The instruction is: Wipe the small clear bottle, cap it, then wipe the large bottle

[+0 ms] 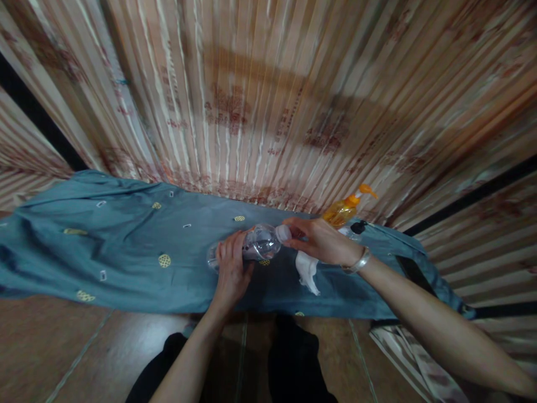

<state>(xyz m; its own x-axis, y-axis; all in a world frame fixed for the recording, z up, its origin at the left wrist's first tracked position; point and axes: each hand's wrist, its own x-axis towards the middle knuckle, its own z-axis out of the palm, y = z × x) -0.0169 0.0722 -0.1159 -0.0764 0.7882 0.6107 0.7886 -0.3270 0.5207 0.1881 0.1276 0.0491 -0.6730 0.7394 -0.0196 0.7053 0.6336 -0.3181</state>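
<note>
A clear plastic bottle (pixel 264 240) lies tilted on its side above the blue-green cloth (pixel 134 252), its neck pointing right. My left hand (pixel 231 263) is wrapped round the bottle's body. At the neck, the fingers of my right hand (pixel 321 239) are closed on the white bottle cap (pixel 283 233), which sits at the bottle's mouth. Whether the cap is tight or loose I cannot tell. Just below my right hand is a crumpled white tissue (pixel 307 272), partly hidden by it.
An orange pump bottle (pixel 342 211) stands behind my right hand, with a black-topped clear container (pixel 357 228) beside it. A dark flat object (pixel 413 273) lies at the right. Pleated patterned curtain (pixel 251 112) rises behind the cloth, and black bars (pixel 461 201) flank it.
</note>
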